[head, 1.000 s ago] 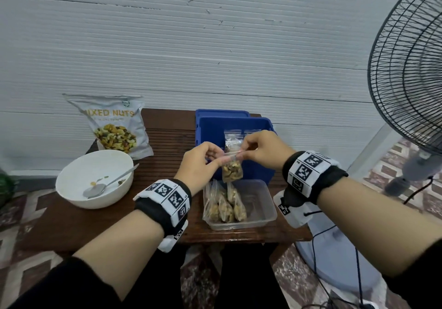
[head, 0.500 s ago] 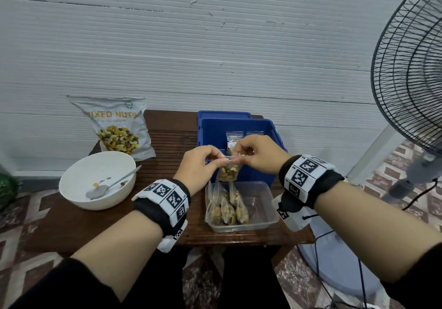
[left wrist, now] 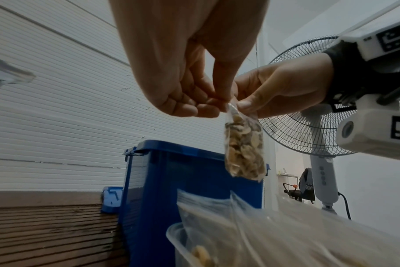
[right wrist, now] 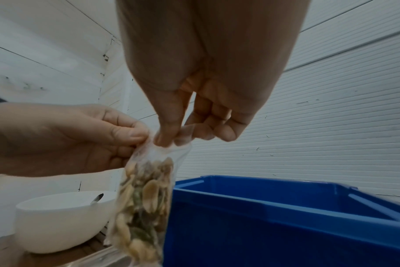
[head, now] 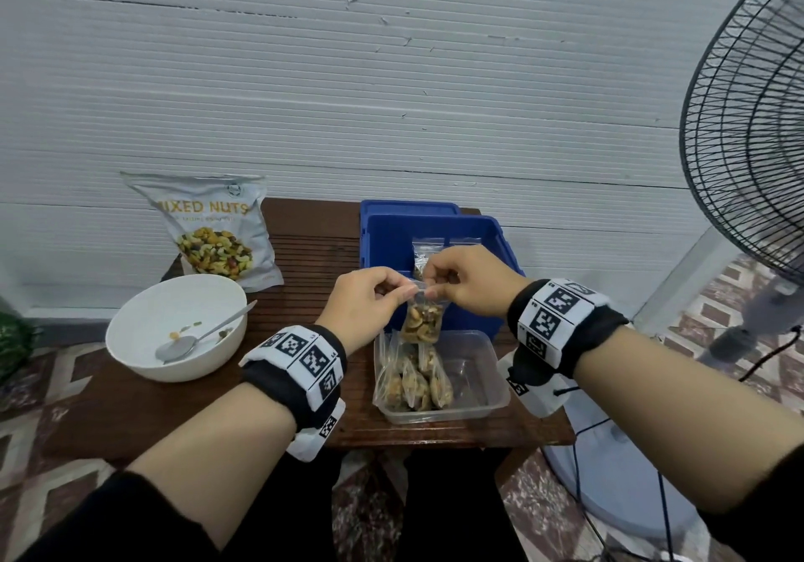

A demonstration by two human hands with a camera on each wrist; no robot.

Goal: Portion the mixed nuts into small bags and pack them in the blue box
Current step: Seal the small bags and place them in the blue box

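Head view shows both my hands pinching the top edge of a small bag of nuts [head: 422,322]: my left hand [head: 363,300] at its left corner, my right hand [head: 467,281] at its right, thumb and fingers of each curled onto the strip.

What could go wrong, as I judge it: I cannot tell whether the strip is pressed shut along its whole width. If a stretch stays unsealed, nuts could spill once the bag is tipped or dropped into the blue box [head: 435,235]. The plastic is thin and slippery, so a loosened pinch on one corner could let the loaded bag swing or fall, most likely into the clear tub [head: 487,396] below, where other filled bags [head: 413,381] stand. Squeezing too low could also trap a nut in the seal.

The bag hangs straight down from my fingertips, its bottom just above the tub's bags and in front of the box's near wall. From the left wrist, it dangles level with the box rim; from the right wrist, the white bowl [right wrist: 64,220] with its spoon sits well off to my left on the worktop [head: 304,257], beside the mixed nuts packet [head: 213,231]. At least one bag already stands inside the box.
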